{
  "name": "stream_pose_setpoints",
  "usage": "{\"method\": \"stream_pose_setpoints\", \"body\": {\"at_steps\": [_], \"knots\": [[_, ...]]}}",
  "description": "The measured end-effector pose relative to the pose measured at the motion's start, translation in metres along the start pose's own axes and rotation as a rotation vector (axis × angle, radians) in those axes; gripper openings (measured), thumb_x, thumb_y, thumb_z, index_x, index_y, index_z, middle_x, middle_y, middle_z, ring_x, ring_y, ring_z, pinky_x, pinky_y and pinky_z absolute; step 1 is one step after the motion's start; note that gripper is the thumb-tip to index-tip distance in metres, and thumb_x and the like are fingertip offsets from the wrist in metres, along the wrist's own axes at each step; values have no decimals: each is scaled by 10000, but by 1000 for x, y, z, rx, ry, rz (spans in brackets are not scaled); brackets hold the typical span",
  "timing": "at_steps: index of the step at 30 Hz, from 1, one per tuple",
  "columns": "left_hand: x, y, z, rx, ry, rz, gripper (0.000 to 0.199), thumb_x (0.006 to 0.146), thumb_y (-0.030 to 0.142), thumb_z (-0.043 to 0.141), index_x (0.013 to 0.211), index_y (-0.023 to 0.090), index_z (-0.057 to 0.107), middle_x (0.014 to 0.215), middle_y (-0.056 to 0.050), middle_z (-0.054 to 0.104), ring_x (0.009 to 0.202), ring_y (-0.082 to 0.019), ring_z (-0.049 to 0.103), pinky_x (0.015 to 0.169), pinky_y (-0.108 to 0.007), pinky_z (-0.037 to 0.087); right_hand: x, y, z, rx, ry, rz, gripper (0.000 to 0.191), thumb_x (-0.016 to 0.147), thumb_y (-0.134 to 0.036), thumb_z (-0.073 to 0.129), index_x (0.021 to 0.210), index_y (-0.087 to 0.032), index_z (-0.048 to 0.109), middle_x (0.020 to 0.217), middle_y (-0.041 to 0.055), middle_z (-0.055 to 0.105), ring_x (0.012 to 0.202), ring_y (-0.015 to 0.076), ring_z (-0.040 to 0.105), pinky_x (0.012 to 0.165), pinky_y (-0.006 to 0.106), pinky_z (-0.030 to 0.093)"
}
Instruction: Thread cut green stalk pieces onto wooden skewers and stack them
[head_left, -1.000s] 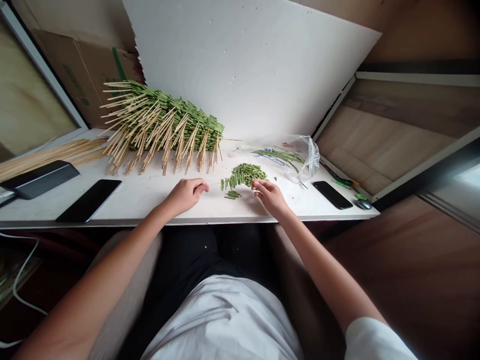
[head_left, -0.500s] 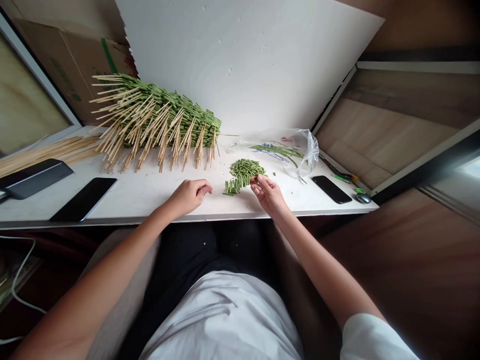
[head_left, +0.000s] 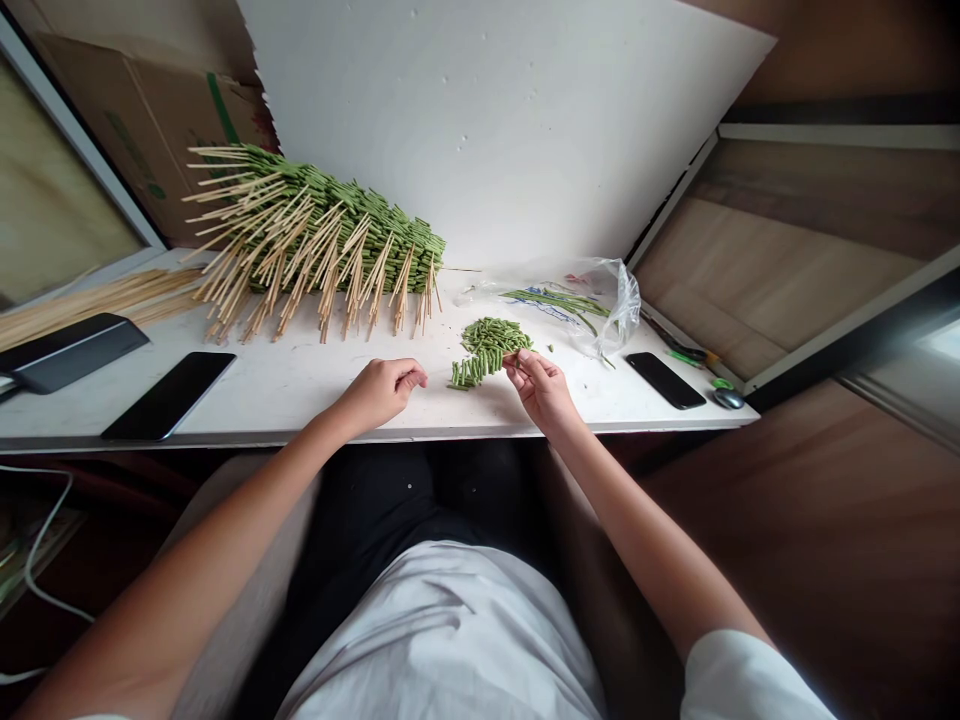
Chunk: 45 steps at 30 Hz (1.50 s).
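Observation:
My right hand (head_left: 546, 388) pinches the bare end of a skewer (head_left: 511, 357) just above the white table. Short green bean pieces (head_left: 478, 369) are threaded crosswise in a row along this skewer, pointing leftward from my fingers. Right behind it lies a heap of loose cut bean pieces (head_left: 495, 333). My left hand (head_left: 386, 393) is curled closed near the table's front edge, left of the threaded row and apart from it. Whatever its fingers may hold is hidden. A large stack of filled bean skewers (head_left: 360, 225) stands at the back left, bare stick ends towards me.
Bare sticks (head_left: 97, 298) lie at the far left, behind a dark stand-like device (head_left: 71, 355) and a black phone (head_left: 171, 395). A clear plastic bag (head_left: 624, 300) with long green beans (head_left: 559, 298) is at the back right, near another dark phone (head_left: 664, 380). A white board (head_left: 480, 120) rises behind.
The view has shifted very slightly. Both hands and the threaded skewer keep nearly the same places on the table.

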<state>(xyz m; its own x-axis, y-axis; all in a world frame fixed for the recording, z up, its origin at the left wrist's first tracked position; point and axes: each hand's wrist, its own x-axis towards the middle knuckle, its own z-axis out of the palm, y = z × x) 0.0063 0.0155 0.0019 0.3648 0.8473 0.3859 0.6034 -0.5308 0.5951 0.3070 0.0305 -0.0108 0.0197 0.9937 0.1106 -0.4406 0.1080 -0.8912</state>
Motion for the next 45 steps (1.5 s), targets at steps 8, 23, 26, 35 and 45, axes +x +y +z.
{"method": "stream_pose_setpoints", "body": {"at_steps": [8,23,26,35,45], "knots": [[0,5,-1,34,-7,22,304,1007,256,517,917,181,798,795,-40,779,727,-194,701,747,-277,514,1,2,-4,-107,13,-80,298,705,-474,980,826,-252,823,908,38,816,968,219,762,911,358,625],[-1,0,1,86,-4,64,304,984,223,511,890,198,799,816,-35,806,720,-198,719,737,-283,512,-6,2,3,-184,4,-148,365,717,-541,967,837,-233,813,910,30,795,1019,230,770,1012,402,640],[-1,0,1,84,-9,61,307,981,231,508,885,201,798,831,-36,809,720,-198,719,734,-284,509,-7,0,2,-208,-11,-152,349,736,-527,963,851,-229,821,903,28,801,970,212,772,1015,395,642],[-3,-1,3,98,-14,61,302,974,223,507,885,207,795,824,-38,805,726,-203,720,730,-285,508,-12,-2,5,-251,3,-145,354,719,-520,976,865,-225,843,878,19,800,837,165,743,955,364,661],[-1,13,-10,106,33,4,334,1014,285,495,924,188,803,786,-44,778,704,-195,687,712,-284,476,-9,3,9,-139,-2,-117,326,698,-467,1000,852,-230,838,902,1,805,880,164,751,985,389,674]]}}
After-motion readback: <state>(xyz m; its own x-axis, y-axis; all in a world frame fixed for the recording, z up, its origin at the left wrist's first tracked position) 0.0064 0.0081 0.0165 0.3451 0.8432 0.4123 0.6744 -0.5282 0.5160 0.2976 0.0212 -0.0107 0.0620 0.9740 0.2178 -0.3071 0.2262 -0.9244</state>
